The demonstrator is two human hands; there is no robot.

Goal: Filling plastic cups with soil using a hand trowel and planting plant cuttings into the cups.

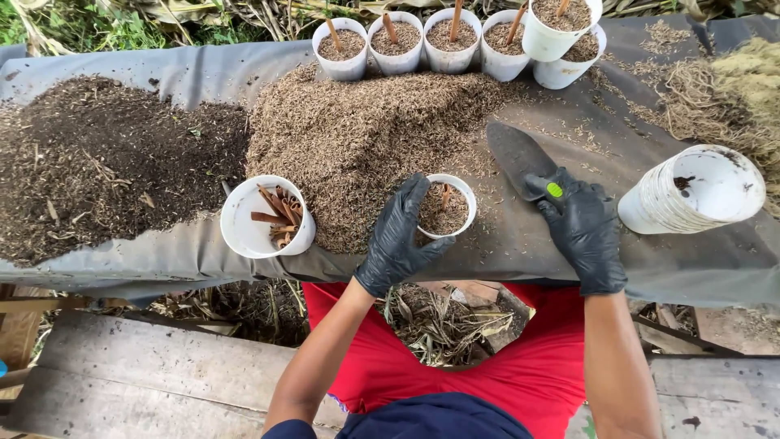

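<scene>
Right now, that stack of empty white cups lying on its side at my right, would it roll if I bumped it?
Probably yes. The stack of white cups lies on its side on the grey sheet, and its round, tapered shape would likely swing it in a curve. Being empty thin cups, it looks light, so a nudge from the right hand holding the trowel could shift it.

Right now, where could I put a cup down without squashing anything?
Bare grey sheet lies between the small white cup of husks and the stacked white cups, below the dark trowel. Also behind the trowel. Crowded: the brown husk pile and dark soil heap.
</scene>
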